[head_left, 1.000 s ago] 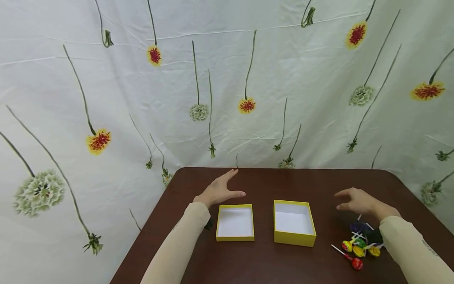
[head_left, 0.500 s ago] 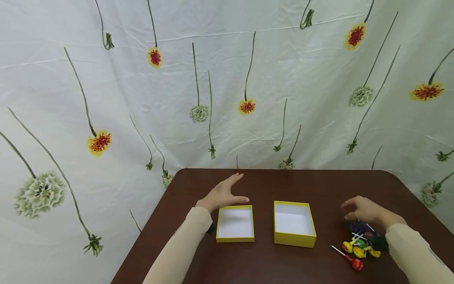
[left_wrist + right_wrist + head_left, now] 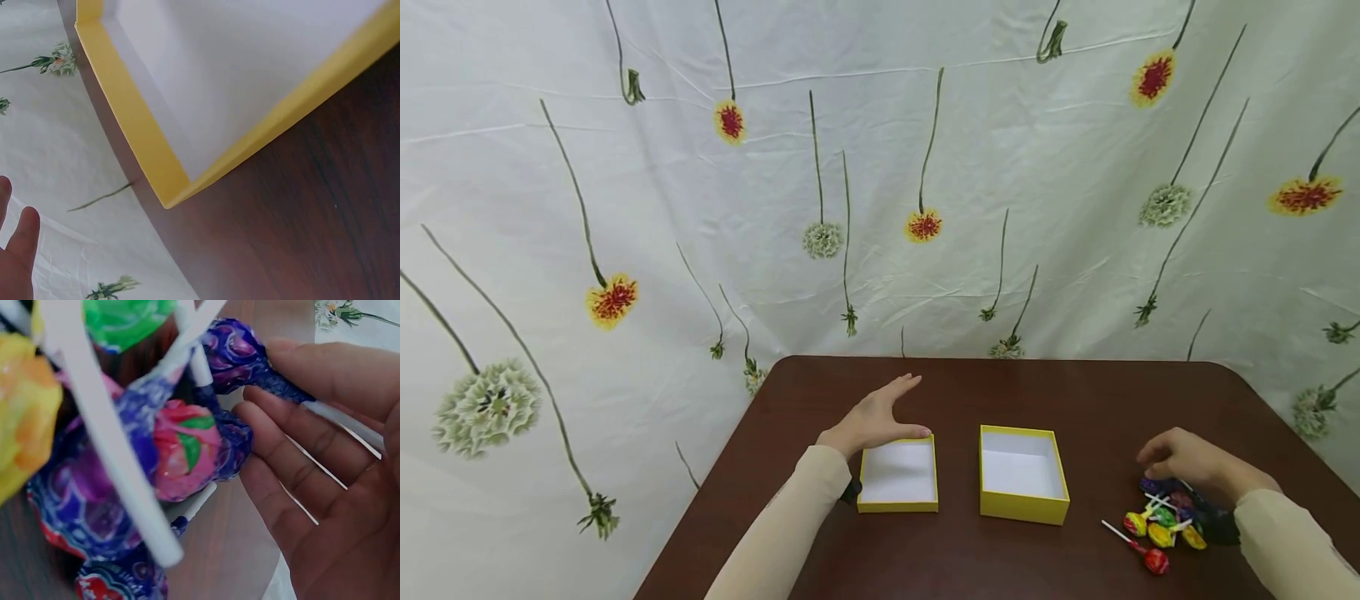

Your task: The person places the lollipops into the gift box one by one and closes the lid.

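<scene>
My right hand is low over a heap of wrapped lollipops at the right of the table. In the right wrist view its thumb and fingertips pinch a purple lollipop at the edge of the heap, the white stick pointing back toward the palm. Beside it lie a pink-and-purple lollipop, a yellow one and a green one. My left hand, thumb and fingers spread, hovers by the far left corner of a shallow yellow box lid with a white inside, holding nothing.
A deeper yellow box, open at the top and white inside, stands between the lid and the lollipops. A red lollipop lies just in front of the heap. Behind the dark brown table hangs a flower-print cloth.
My right hand has moved right and down to the heap, and its fingers have closed on the purple lollipop. The left hand has drifted slightly right and down near the lid.
</scene>
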Tool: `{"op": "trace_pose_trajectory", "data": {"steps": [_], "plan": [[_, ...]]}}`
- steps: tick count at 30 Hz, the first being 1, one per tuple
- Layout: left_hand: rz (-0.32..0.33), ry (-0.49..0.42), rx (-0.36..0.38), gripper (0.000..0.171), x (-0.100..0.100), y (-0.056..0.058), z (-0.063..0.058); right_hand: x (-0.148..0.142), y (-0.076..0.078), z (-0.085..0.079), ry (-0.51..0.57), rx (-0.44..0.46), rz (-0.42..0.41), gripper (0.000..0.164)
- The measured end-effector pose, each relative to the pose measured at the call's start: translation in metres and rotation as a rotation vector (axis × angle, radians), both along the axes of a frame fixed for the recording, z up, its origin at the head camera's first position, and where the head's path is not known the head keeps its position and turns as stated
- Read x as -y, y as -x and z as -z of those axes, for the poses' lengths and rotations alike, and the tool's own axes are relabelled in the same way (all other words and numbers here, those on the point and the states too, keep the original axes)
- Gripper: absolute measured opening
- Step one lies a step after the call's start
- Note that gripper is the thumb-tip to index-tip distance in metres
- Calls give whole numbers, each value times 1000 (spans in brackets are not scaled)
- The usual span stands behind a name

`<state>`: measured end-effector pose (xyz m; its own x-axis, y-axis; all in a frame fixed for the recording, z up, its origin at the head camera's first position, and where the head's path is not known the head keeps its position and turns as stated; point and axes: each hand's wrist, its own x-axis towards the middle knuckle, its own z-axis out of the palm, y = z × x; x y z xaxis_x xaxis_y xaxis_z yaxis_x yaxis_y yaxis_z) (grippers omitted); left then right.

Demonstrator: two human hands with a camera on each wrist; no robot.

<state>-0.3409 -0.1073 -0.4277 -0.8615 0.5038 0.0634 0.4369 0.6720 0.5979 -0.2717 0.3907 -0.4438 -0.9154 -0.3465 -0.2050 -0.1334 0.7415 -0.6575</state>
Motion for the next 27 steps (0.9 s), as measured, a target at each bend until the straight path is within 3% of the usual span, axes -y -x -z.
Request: {"op": "trace_pose_trajectory", "data": {"steps": [8,22,27], "plan": [[17,-11,2,94,-5,-7,2,-10,-2,3,42,-7,-77,27],[105,-28,24,101,-16,-19,11,-21,-7,12,148,114,-74,33],[119,-37,41,100,-21,-24,17,-21,-8,14,162,101,-93,28]]}}
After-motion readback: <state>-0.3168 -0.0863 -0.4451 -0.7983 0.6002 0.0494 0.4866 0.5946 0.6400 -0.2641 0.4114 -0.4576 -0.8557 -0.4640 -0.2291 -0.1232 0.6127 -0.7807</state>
